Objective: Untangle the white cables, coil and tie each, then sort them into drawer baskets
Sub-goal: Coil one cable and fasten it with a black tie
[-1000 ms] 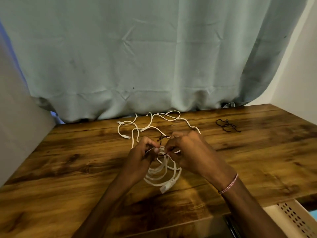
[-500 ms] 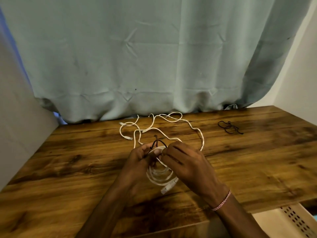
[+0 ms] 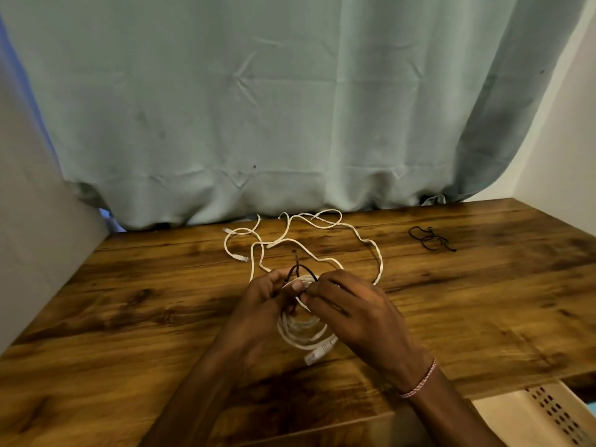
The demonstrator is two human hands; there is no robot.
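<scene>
Basket (image 3: 548, 411) int. hidden; coil (image 3: 303, 330), tie (image 3: 295, 269) outside.

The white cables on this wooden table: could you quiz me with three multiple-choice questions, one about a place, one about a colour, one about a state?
1. Where do the spare ties lie?
A. On the table, far right
B. In the basket
C. Under the coil

2. What colour is the tie that the left hand and right hand pinch at the top of the coiled cable?
A. Red
B. Dark
C. Yellow

3. How is the second cable, behind the hands?
A. Coiled and tied
B. Loose, spread on the table
C. Hanging off the edge

Answers:
1 A: the small dark tangle lies apart near the right rear corner.
2 B: it shows dark brown or black against the white coil.
3 B: it wanders in open loops with no tie on it.
</scene>
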